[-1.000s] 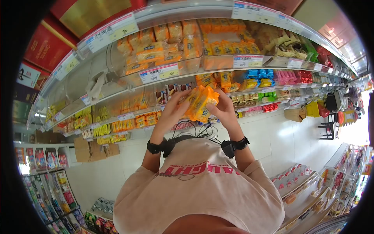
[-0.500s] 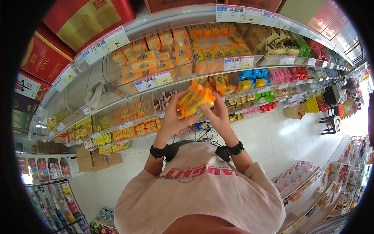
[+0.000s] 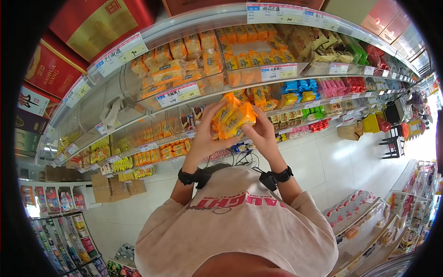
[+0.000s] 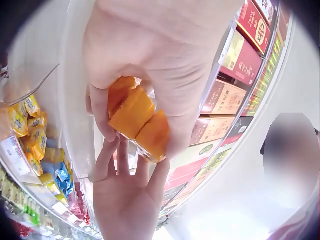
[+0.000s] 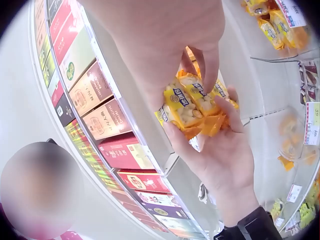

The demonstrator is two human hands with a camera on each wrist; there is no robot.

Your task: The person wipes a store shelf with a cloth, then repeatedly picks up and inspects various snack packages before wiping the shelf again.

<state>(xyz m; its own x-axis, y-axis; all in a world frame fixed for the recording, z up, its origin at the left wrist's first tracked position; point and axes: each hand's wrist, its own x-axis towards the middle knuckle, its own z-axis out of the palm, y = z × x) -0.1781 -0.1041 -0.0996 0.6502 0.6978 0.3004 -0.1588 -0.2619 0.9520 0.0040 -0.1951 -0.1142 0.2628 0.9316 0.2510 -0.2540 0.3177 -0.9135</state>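
Observation:
Several snack packets [image 3: 236, 121] in orange and yellow wrappers are bunched together between my two hands, in front of the shelf. My left hand [image 3: 206, 137] grips the bunch from the left side, its fingers curled behind. From the right, my right hand [image 3: 264, 137] holds the same bunch with the thumb across the front packet. In the right wrist view the packets [image 5: 182, 106] show clear windows and dark blue labels. Orange wrapper ends [image 4: 134, 112] stick out between the fingers and thumb in the left wrist view.
Clear shelf bins hold similar orange packets [image 3: 167, 71], with price tags [image 3: 177, 94] along their front edges. Lower down lie blue packets [image 3: 301, 87] and pink ones. Red gift boxes [image 3: 55, 69] stand on top at the left. A cardboard box [image 3: 110, 188] is on the floor.
The head view has shifted, so the shelf sits slightly further left and the boxes show more. The packets have tipped a little in my hands, both of which keep hold of them.

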